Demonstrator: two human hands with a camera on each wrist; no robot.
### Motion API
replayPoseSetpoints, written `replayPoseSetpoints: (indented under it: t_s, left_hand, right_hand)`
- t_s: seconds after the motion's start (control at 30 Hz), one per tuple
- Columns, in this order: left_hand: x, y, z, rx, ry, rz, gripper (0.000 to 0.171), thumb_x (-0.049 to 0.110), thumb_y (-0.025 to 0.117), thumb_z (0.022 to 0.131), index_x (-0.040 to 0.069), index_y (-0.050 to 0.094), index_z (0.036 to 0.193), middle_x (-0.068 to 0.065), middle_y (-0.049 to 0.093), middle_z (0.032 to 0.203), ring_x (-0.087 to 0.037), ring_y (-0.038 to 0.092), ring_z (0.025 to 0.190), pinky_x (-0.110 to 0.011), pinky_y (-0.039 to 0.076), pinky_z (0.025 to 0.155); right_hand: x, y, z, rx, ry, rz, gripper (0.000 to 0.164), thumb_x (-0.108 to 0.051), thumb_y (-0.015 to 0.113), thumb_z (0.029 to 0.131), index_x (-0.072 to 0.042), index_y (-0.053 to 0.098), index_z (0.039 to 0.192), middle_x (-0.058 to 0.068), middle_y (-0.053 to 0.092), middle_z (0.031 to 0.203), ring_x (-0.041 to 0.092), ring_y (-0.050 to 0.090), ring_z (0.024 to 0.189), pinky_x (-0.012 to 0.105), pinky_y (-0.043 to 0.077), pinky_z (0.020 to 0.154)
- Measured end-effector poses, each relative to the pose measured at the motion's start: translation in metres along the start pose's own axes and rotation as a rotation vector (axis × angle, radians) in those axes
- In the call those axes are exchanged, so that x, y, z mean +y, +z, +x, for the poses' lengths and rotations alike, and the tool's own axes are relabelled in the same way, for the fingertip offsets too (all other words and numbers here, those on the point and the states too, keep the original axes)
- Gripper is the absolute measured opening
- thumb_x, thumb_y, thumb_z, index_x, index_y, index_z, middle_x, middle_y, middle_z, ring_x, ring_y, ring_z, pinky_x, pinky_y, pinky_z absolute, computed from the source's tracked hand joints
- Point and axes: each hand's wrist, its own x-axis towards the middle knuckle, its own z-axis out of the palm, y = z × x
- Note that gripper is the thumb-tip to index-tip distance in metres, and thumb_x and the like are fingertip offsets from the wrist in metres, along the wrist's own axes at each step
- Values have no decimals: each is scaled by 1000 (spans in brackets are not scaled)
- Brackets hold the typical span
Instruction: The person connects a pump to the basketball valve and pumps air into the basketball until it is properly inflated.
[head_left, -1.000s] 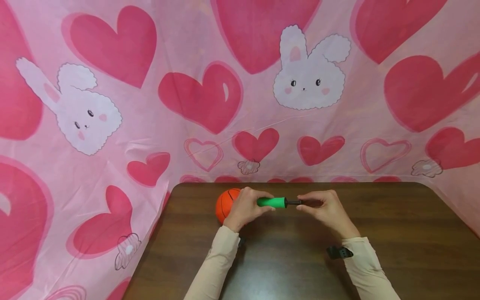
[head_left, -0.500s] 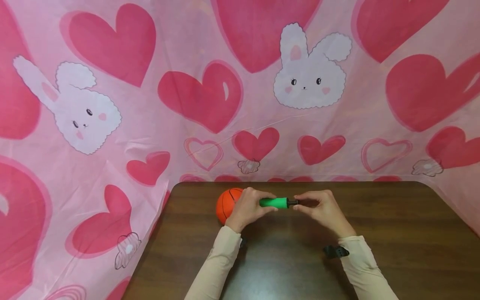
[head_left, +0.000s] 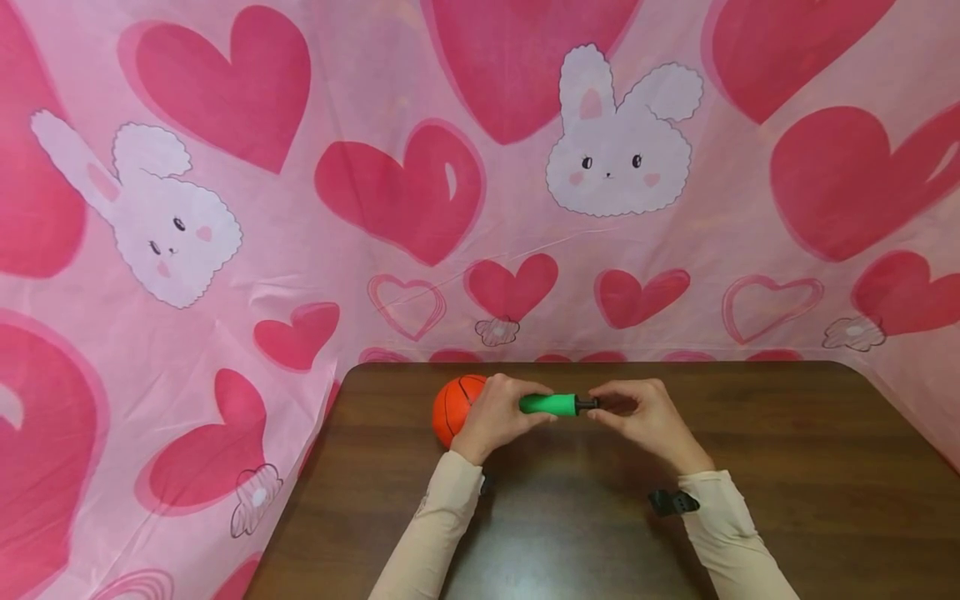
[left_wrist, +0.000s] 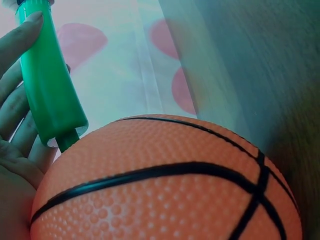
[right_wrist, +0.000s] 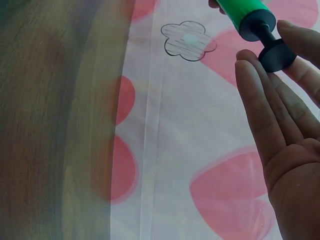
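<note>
A green hand pump (head_left: 551, 405) lies level between the two hands. My left hand (head_left: 497, 418) grips its barrel, with the thumb laid along the green side in the left wrist view. From the right, my right hand (head_left: 651, 418) pinches the black plunger handle (right_wrist: 276, 56), and a short length of rod shows outside the barrel. An orange toy basketball (left_wrist: 165, 195) with black lines sits at the left hand, which partly covers it in the head view. The pump's narrow green tip (left_wrist: 67, 140) meets the ball's outline; whether it enters the ball is hidden.
Both forearms reach over a dark brown wooden table (head_left: 570, 533). Behind it and to the left hangs a pink cloth (head_left: 517, 217) with hearts and rabbits. A black strap device (head_left: 673, 502) is on the right wrist.
Over the last second my right hand has moved slightly left, pushing the plunger further into the barrel. Left hand and ball stay almost still. Little differs from half a second ago.
</note>
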Motion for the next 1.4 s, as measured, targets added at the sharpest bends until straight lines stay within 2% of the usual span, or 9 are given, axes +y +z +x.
replayPoseSetpoints:
  t_s: [0.3,0.53,0.67,0.77,0.83,0.93,1.07,1.17,1.4]
  left_hand:
    - [-3,-2,3,3,22,-10,36,27,94,78,15,83,110,3,82,96,-7,71,79,-18,57,77]
    - [-3,-4,2,12,6,-46,37,33,92,80,16,82,112,4,81,98,-5,70,79,-17,56,76]
    - [-4,-9,2,19,-5,-61,36,33,90,83,15,82,113,2,82,100,-8,73,81,-18,58,78]
    - [-5,-14,0,53,-23,-71,31,33,86,88,14,82,112,1,82,95,-14,70,70,-21,57,69]
    - [-7,-18,-1,84,-35,-69,27,32,82,91,15,82,112,1,82,93,-18,61,59,-24,55,66]
    - [-10,-22,-3,119,-50,-52,23,32,78,94,17,83,111,3,82,94,-16,59,60,-24,55,67]
    - [-15,-24,-4,155,-49,-39,20,28,75,97,15,83,110,1,83,98,-14,71,77,-28,60,77]
    - [-21,-26,-6,169,-57,-17,22,29,72,99,13,83,108,0,83,97,-17,73,82,-32,60,78]
    - [-38,-31,-18,154,-137,48,25,34,69,100,15,82,110,0,82,104,-20,76,97,-39,60,91]
  right_hand:
    - [2,-1,2,-11,-19,7,28,-4,89,80,-9,81,106,9,82,94,4,76,78,20,61,73]
    - [3,-3,1,-20,12,6,26,-3,88,80,-10,80,104,9,82,93,4,76,78,18,60,74]
    - [3,-3,1,-28,26,14,26,-3,88,80,-10,80,103,9,81,93,5,76,78,17,60,74]
    - [5,-3,1,-28,33,7,25,-5,89,80,-10,80,103,10,82,93,4,75,78,17,60,74]
    - [6,-4,0,-28,37,-2,25,-7,89,81,-10,80,103,9,82,94,4,75,78,18,60,74]
    - [8,-5,0,-30,45,-12,25,-8,89,81,-11,80,104,8,82,94,4,75,78,18,60,74]
    - [8,-7,-1,-31,47,-10,24,-8,89,82,-12,80,104,8,82,94,5,75,78,18,60,75]
    - [9,-7,-1,-30,46,-12,24,-9,88,82,-13,80,104,8,82,95,5,76,78,18,60,76]
    - [9,-6,-2,-42,64,-2,23,-7,88,82,-8,80,104,8,82,94,5,76,77,19,60,74]
